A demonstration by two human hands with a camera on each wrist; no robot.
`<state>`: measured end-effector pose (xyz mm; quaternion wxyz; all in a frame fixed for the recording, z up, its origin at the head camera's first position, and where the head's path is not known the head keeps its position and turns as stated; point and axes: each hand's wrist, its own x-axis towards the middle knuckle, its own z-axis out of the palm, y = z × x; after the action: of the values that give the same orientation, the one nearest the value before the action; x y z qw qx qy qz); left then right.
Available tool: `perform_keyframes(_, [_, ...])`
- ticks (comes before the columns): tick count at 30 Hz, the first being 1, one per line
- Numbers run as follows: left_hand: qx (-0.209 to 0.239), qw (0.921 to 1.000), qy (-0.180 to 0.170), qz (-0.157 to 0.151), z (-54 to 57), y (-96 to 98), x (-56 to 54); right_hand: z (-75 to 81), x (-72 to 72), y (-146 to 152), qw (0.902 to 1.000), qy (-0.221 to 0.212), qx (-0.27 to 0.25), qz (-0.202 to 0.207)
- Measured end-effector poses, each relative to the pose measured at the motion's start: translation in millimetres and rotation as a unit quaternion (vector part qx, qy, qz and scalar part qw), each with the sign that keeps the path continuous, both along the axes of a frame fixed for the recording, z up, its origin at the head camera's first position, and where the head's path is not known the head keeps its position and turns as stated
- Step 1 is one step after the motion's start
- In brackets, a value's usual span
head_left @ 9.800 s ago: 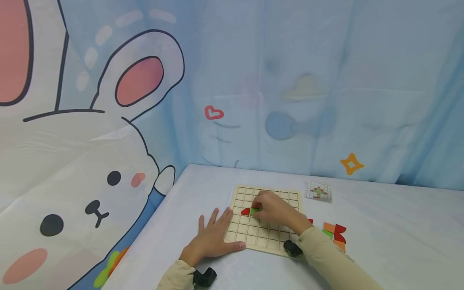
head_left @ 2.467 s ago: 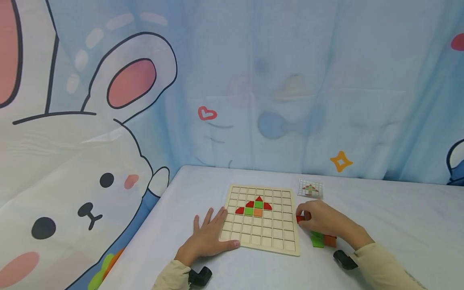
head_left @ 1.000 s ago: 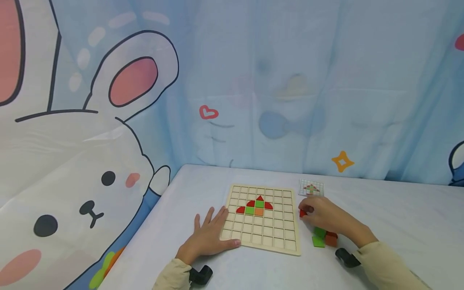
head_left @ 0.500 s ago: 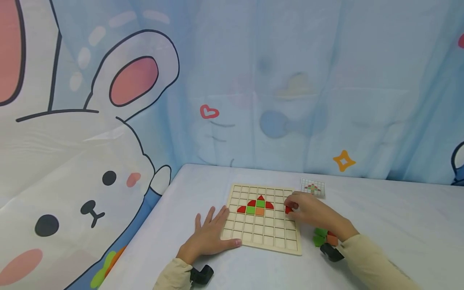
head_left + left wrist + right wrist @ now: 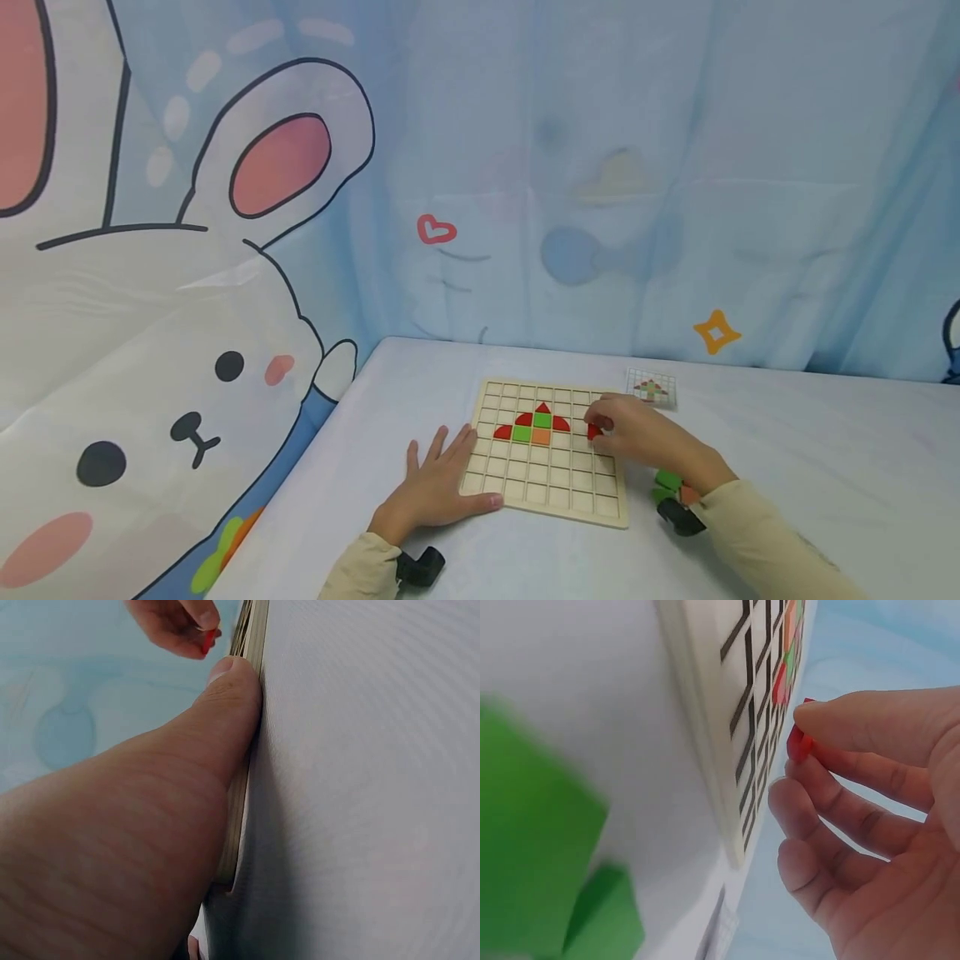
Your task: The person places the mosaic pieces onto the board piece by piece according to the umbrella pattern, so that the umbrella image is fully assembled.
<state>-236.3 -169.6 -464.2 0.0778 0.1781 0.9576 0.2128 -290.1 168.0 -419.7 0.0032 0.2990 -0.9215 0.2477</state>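
My left hand (image 5: 435,487) rests with spread fingers along the left edge of a wooden grid board (image 5: 525,492), its thumb (image 5: 236,682) lying against the front edge. Between thumb and fingertips, my right hand (image 5: 637,433) pinches a small red block (image 5: 799,744) over the board's right-hand columns. Pieces sit in the grid's upper middle: a red triangle (image 5: 543,407) on top, rounded red pieces at the sides, two green squares, one of them (image 5: 542,421) under the triangle, and an orange square (image 5: 540,437).
A pattern card (image 5: 651,387) lies behind the board's right corner. Right of the board, green blocks (image 5: 667,480) and an orange block (image 5: 689,495) are partly hidden by the right wrist's black camera (image 5: 681,517). A printed curtain (image 5: 480,167) hangs behind the white-covered table (image 5: 825,467).
Since the oldest frame, several pieces have been added to the grid. In the last second, my right hand carried the red block leftward from beside the board to over it; my left hand stayed put.
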Motion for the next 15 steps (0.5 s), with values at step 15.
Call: perform_keyframes(15, [0.003, 1.0, -0.006, 0.003, -2.0, 0.3, -2.0, -8.0, 3.4, 33.2, 0.9983, -0.018, 0.042, -0.037])
